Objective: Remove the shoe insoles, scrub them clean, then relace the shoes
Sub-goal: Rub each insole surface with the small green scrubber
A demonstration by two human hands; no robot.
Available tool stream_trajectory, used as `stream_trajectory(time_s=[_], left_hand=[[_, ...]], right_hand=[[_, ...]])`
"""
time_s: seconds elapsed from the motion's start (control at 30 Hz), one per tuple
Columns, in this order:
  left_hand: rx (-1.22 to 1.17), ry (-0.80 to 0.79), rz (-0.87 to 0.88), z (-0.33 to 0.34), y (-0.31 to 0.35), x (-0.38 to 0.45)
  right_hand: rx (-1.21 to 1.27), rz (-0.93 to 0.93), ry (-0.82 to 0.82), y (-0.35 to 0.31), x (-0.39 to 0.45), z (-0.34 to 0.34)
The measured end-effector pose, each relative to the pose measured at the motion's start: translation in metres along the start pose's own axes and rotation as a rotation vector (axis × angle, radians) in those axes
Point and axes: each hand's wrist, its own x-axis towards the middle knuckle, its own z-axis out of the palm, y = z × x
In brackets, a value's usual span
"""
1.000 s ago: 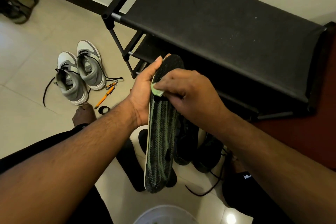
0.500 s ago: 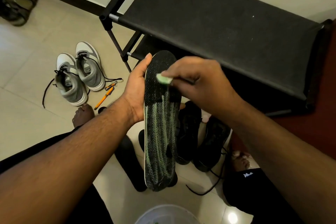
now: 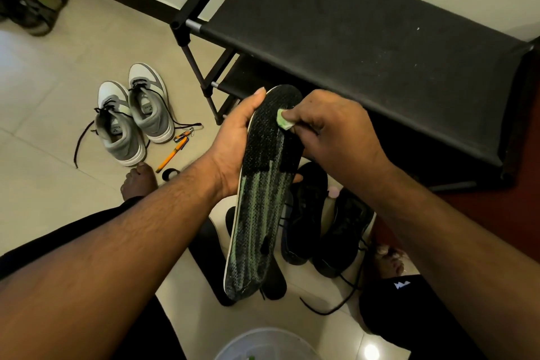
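My left hand [image 3: 233, 140] grips a black insole with green stripes [image 3: 260, 202] by its left edge and holds it upright in front of me. My right hand [image 3: 327, 126] pinches a small pale green scrub pad [image 3: 284, 122] and presses it on the insole's upper part. Below the insole, two black shoes [image 3: 324, 222] lie on the floor with loose black laces. Another dark insole [image 3: 207, 248] lies flat on the tiles beside them, partly hidden.
A black shoe rack [image 3: 365, 38] stands just beyond my hands. A grey and white pair of sneakers [image 3: 131, 117] sits to the left, with an orange tool [image 3: 171, 155] beside it. A white basin rim [image 3: 263, 342] shows at the bottom. Sandals [image 3: 32, 0] lie far left.
My right hand slid the scrub pad up the insole, from near its left edge towards the toe end. My left hand kept its hold, shifting the insole slightly.
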Motion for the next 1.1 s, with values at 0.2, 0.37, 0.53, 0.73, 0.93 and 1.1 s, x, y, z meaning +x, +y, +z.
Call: stream_trajectory(time_s=[0.2,0.37,0.53,0.73,0.93,1.1], left_hand=[[-0.098,0.007,0.085,-0.001,0.002,0.000],[-0.129,0.054,0.116,-0.005,0.005,-0.001],[-0.143,0.030,0.122,-0.007,0.008,0.001],[-0.121,0.022,0.177,0.002,0.006,0.002],[-0.105,0.042,0.236,0.004,0.003,0.003],[-0.146,0.080,0.292,0.001,0.002,0.003]], right_hand=[[0.028,-0.038,-0.100,-0.011,-0.004,0.007],[0.082,-0.030,-0.155,-0.015,-0.007,0.012],[0.364,0.119,-0.294,-0.017,-0.004,0.007],[0.674,0.555,-0.004,-0.003,0.007,-0.006],[0.637,0.726,0.006,-0.007,0.003,0.007],[0.873,0.747,-0.053,-0.032,-0.004,0.018]])
